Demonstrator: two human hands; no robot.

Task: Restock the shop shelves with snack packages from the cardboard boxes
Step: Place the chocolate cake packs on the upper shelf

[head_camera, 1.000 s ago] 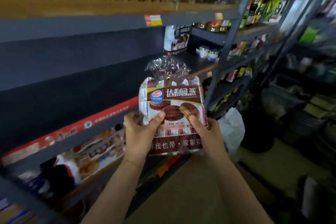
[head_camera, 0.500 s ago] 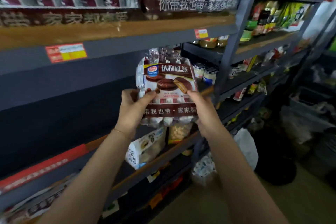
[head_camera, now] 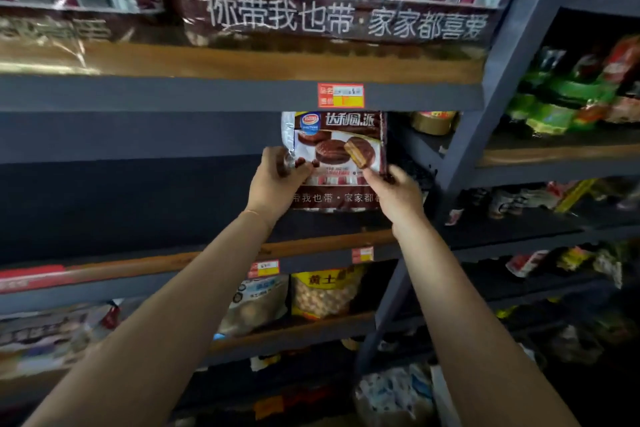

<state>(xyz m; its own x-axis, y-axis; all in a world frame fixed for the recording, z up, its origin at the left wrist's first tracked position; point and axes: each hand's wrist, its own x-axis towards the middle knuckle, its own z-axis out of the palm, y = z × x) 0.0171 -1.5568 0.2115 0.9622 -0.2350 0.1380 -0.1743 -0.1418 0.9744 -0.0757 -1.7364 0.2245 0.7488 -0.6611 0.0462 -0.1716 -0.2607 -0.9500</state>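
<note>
Both hands hold a brown chocolate-pie snack package (head_camera: 337, 163) upright inside the dark shelf bay; left hand (head_camera: 273, 185) grips its left edge; right hand (head_camera: 398, 196) pinches its lower right edge; price tag (head_camera: 341, 95) above them.

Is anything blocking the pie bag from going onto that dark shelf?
Nothing visible does. Both hands, left hand and right hand, hold the chocolate pie bag upright inside the dark shelf bay; the space around and behind it looks bare.
</note>
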